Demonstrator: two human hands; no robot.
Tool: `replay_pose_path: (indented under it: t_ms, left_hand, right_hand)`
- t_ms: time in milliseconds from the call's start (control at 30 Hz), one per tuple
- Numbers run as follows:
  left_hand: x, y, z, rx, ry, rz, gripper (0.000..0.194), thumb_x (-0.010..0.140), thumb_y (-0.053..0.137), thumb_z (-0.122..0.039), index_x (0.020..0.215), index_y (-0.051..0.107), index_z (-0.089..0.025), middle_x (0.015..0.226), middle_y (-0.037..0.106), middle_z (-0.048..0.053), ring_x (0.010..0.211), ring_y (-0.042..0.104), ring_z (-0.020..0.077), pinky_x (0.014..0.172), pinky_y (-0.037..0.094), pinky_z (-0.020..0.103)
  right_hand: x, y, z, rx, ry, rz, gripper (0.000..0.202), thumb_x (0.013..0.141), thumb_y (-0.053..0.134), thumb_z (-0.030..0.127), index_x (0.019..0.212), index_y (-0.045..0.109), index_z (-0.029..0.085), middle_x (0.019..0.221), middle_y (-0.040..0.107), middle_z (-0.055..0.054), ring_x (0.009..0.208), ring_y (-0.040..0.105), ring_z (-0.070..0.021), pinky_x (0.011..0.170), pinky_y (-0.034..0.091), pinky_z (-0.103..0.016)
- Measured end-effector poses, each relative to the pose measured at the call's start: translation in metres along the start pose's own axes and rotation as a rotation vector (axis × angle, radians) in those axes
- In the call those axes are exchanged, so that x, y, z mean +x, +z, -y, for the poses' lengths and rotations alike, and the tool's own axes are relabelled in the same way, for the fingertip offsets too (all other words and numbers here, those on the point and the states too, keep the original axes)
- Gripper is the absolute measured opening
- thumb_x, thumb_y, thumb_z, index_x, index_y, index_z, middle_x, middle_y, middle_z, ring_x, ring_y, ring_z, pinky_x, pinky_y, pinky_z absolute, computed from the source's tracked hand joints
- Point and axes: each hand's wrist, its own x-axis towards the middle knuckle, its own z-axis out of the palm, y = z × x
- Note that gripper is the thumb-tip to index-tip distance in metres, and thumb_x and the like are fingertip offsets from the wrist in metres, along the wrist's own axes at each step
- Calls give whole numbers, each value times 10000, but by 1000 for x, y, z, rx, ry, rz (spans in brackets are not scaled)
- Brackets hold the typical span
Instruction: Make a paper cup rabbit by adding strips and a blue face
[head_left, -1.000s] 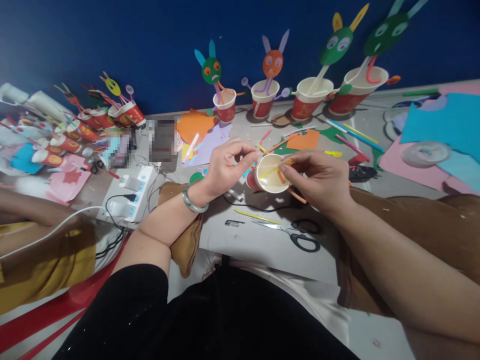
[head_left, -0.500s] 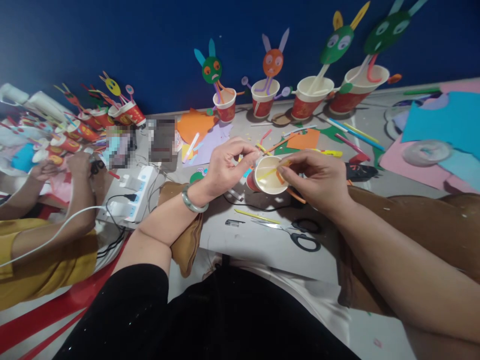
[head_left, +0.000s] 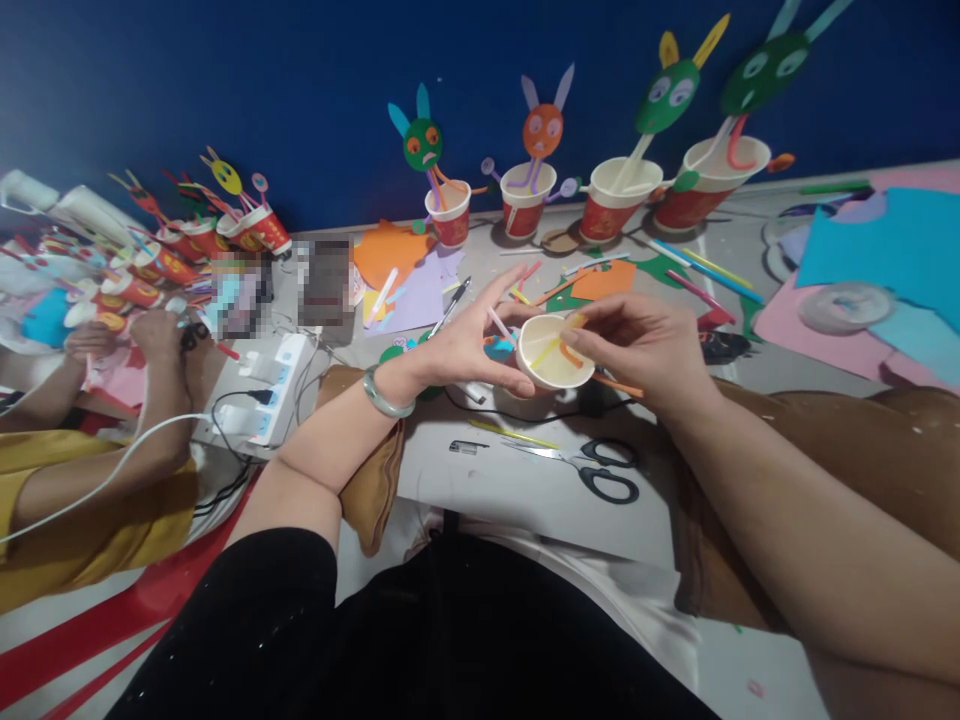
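Between my hands is a paper cup [head_left: 541, 378], tilted so that its inside shows. A yellow straw [head_left: 545, 354] and an orange straw piece lie within it. My right hand [head_left: 637, 345] pinches the yellow straw's upper end at the cup's far rim. On the cup's left side my left hand [head_left: 480, 345] is spread wide, thumb by the near rim and fingers stretched toward the far side. A pale straw [head_left: 501, 328] sticks out between the left hand and the cup. An orange straw [head_left: 619, 386] juts from the cup's right side, below my right hand.
Black-handled scissors [head_left: 609, 470] lie in front of the cup. Several red cups with paper-faced figures, such as an orange-faced one [head_left: 523, 215], line the blue wall. A power strip [head_left: 281, 390] is at left, near another person's hands [head_left: 154, 335]. Coloured paper [head_left: 862, 250] is at right.
My left hand has gone from curled fingers to spread around the cup's left side. The cup has shifted slightly right and tilted toward me. My right hand keeps its pinch on the yellow straw.
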Motion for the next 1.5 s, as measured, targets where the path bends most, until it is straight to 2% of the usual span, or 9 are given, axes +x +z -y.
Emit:
replay_pose_path:
  t_ms: [167, 333, 500, 700, 867, 967, 1067, 1267, 1500]
  left_hand:
    - [0, 0, -10, -16, -31, 63, 1303, 636, 1027, -491, 1693, 283, -328, 1279, 767, 125, 1178, 787, 271, 1000, 633, 417]
    - [0, 2, -21, 38, -20, 82, 1112, 643, 962, -663, 1581, 513, -271, 1559, 597, 189, 1429, 651, 353, 1119, 591, 525]
    - [2, 2, -12, 99, 59, -84, 968, 728, 934, -624, 1540, 549, -265, 1521, 630, 167, 1415, 662, 329, 1099, 610, 503]
    - [8, -1, -4, 153, 156, -310, 912, 785, 923, -562, 1545, 503, -284, 1457, 667, 139, 1313, 717, 288, 1007, 638, 459]
    - [7, 2, -5, -3, 66, -245, 932, 728, 890, -720, 1456, 539, -256, 1442, 679, 163, 1301, 718, 286, 1021, 628, 425]
    - [6, 3, -5, -83, 71, -212, 901, 724, 897, -717, 1409, 542, -252, 1371, 708, 144, 1252, 738, 272, 1023, 623, 408]
    - [5, 3, -5, -84, 97, -157, 910, 762, 867, -722, 1452, 512, -246, 1332, 708, 128, 1242, 740, 283, 1029, 612, 440]
    - [6, 5, -3, -99, 55, -99, 1044, 710, 885, -746, 1517, 481, -222, 1464, 621, 167, 1425, 613, 361, 1167, 518, 517]
    - [4, 5, -10, -140, 10, -58, 936, 649, 975, -631, 1377, 570, -206, 1407, 671, 147, 1305, 679, 318, 1130, 537, 467]
  right_hand:
    - [0, -1, 1, 28, 3, 0, 365, 665, 979, 514, 760, 748, 247, 753, 775, -24, 660, 706, -189, 624, 630, -328]
    - [0, -1, -1, 75, 31, 18, 425, 655, 984, 575, 795, 745, 252, 796, 779, -26, 701, 725, -202, 662, 640, -349]
    - [3, 0, -1, 255, 104, -77, 435, 766, 886, 671, 828, 751, 261, 858, 775, -34, 625, 653, -155, 573, 563, -332]
    - [4, 1, -5, 179, 3, -66, 252, 804, 905, 490, 899, 827, 270, 899, 809, -25, 604, 614, -135, 577, 540, -330]
    - [0, 4, 4, 109, -50, -104, 259, 818, 883, 512, 826, 831, 259, 798, 775, -15, 561, 589, -133, 542, 522, -329]
    - [-2, 4, 8, 52, -57, -134, 327, 835, 871, 572, 758, 793, 263, 639, 688, -8, 569, 598, -162, 543, 523, -343]
    - [-3, 5, 7, 86, -69, -135, 402, 823, 868, 645, 753, 736, 272, 638, 663, -1, 552, 582, -157, 541, 522, -345]
    - [-3, 3, 4, 49, -126, 5, 485, 928, 724, 718, 812, 598, 264, 677, 644, 8, 547, 576, -148, 542, 495, -332]
    - [-7, -8, 5, -328, -294, 86, 461, 1076, 462, 684, 879, 522, 272, 691, 638, -18, 600, 569, -184, 592, 454, -359]
